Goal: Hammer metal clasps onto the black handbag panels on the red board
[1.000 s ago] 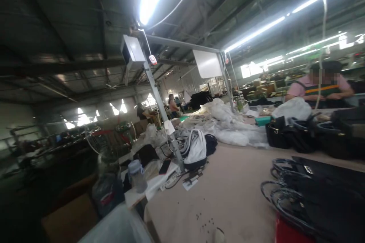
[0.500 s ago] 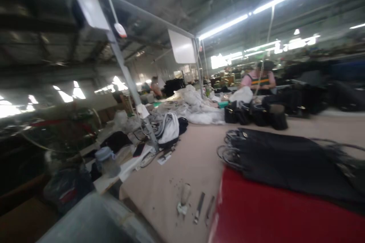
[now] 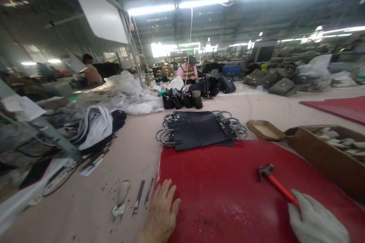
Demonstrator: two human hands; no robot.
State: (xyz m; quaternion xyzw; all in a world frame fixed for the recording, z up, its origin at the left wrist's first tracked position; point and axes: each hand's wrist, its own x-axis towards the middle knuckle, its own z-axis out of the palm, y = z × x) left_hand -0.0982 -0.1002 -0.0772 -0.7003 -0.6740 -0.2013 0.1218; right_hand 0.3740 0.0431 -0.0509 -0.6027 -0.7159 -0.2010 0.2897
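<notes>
My left hand, bare, rests with fingers stretched out at the left edge of the red mat. Just left of it lie a thin metal tool, a flat metal tool with a notched tip and a wooden-handled tool with white material wrapped near its prongs. In a pale glove, my right hand closes round the end of a claw hammer's orange-red handle; the hammer lies over the mat, head pointing away. Black bag pieces with corded handles are stacked at the mat's far edge.
At the right stands a cardboard box of pale pieces, beside a shallow cardboard tray. Black bags stand farther back, where a person sits. A metal post and piled white plastic are on the left.
The view has swung right, so the table things have shifted left. Both my hands, the hammer and the cardboard box have come into view.
</notes>
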